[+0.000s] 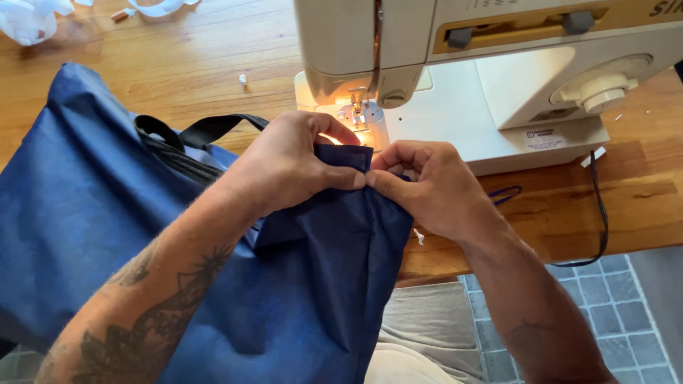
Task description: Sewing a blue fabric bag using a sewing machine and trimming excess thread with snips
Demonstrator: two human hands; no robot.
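Both hands, left hand (284,167) and right hand (427,185), each in a closed grip pinching the folded edge of blue fabric (313,284) just near of the sewing machine (491,71) needle, apparently to keep the fold flat; wooden desk (178,64), grey tiled floor (612,299) at near right.

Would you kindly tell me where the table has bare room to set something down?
Bare wood lies left of the machine, above the blue fabric, and right of the machine's cord. It is crowded where both hands, left and right, pinch fabric.
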